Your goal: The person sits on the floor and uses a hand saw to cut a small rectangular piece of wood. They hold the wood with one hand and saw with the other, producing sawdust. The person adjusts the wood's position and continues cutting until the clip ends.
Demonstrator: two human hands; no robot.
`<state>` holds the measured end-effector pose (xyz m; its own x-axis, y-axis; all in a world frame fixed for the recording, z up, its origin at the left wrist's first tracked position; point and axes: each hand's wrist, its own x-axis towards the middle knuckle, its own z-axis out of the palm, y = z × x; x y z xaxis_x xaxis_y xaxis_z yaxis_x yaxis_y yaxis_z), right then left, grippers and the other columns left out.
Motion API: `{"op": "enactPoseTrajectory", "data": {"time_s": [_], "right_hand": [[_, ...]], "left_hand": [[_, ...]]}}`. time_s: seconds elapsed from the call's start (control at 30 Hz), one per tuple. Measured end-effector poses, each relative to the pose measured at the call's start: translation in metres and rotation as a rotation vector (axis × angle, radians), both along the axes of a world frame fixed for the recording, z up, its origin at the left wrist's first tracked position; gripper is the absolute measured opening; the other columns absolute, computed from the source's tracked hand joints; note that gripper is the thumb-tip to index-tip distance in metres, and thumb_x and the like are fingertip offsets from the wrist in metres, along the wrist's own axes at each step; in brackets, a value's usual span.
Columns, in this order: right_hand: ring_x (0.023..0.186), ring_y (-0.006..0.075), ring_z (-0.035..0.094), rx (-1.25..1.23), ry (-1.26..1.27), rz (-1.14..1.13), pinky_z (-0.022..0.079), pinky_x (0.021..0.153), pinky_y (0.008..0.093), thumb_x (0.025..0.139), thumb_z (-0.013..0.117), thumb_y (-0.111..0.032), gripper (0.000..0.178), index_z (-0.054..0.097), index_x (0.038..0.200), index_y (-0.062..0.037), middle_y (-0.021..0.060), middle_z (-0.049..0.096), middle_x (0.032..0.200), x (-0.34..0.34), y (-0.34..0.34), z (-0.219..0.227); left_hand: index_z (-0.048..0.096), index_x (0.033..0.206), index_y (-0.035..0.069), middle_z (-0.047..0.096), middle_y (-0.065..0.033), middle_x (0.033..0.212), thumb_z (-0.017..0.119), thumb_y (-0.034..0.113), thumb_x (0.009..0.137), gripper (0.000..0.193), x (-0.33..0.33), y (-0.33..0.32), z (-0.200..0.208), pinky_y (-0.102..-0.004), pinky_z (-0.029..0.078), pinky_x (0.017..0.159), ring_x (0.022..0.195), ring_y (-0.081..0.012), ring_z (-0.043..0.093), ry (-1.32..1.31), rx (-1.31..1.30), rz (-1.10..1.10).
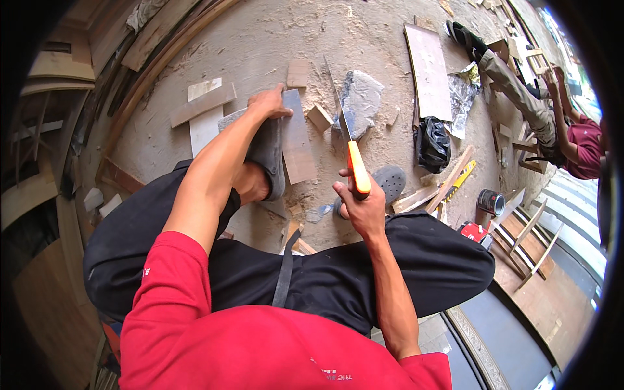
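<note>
My right hand (365,207) is wrapped round the orange and black handle of a handsaw (359,168). Its long thin blade points away from me, over a rough grey stone block (359,104). Ahead and to the left, my left hand (268,104) grips the edge of a flat wooden board (298,143) near its far end. The board lies along the inner side of my left shoe (275,159), with a gap between it and the saw. Small wood blocks, one (320,118) between board and stone and another (298,74) beyond the board, lie close by.
Crossed wood strips (203,104) lie at the left. On the right are a long board (429,71), a black plastic bag (433,144), a yellow level-like tool (460,182) and a can (491,203). Another person (575,140) sits at the far right, near wooden pieces.
</note>
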<state>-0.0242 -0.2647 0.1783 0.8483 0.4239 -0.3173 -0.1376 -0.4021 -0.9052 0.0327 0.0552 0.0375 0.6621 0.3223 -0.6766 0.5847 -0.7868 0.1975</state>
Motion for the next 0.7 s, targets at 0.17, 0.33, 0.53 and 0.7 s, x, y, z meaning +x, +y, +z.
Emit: {"op": "enactPoseTrajectory", "data": {"time_s": [0.17,0.33,0.53,0.7], "right_hand": [[0.066,0.0094,0.052,-0.003,-0.005,-0.007,0.046,0.063,0.0263,0.083,0.079,-0.013,0.026,0.068,0.106,-0.0062,-0.0014,0.053,0.07,0.002,-0.001,0.002],[0.065,0.0077,0.052,0.004,-0.001,-0.022,0.045,0.063,0.0252,0.083,0.079,-0.014,0.026,0.068,0.107,-0.0063,-0.0026,0.054,0.069,0.003,-0.001,0.002],[0.064,0.0061,0.051,0.046,0.048,-0.05,0.045,0.062,0.0241,0.084,0.078,-0.013,0.026,0.068,0.106,-0.0053,-0.0039,0.055,0.069,0.004,-0.002,-0.003],[0.063,0.0052,0.051,0.061,0.105,-0.065,0.044,0.061,0.0233,0.085,0.078,-0.013,0.025,0.068,0.106,-0.005,-0.0046,0.055,0.069,0.006,-0.001,-0.001]], "left_hand": [[0.034,0.145,0.013,0.06,-0.0197,0.132,0.075,0.05,0.076,0.088,0.002,0.002,0.004,-0.051,0.045,0.1,0.123,-0.0383,0.056,-0.004,-0.037,-0.012],[0.035,0.142,0.012,0.06,-0.021,0.131,0.074,0.051,0.078,0.085,0.003,0.006,-0.002,-0.0515,0.044,0.1,0.122,-0.0395,0.057,-0.018,-0.067,-0.025],[0.037,0.138,0.007,0.06,-0.0254,0.127,0.068,0.053,0.084,0.077,0.003,0.011,-0.026,-0.0504,0.044,0.1,0.12,-0.0419,0.057,-0.095,-0.118,-0.025],[0.04,0.135,0.005,0.059,-0.0271,0.127,0.065,0.05,0.088,0.069,0.008,0.016,-0.047,-0.0497,0.044,0.099,0.119,-0.0422,0.057,-0.093,-0.119,0.044]]}}
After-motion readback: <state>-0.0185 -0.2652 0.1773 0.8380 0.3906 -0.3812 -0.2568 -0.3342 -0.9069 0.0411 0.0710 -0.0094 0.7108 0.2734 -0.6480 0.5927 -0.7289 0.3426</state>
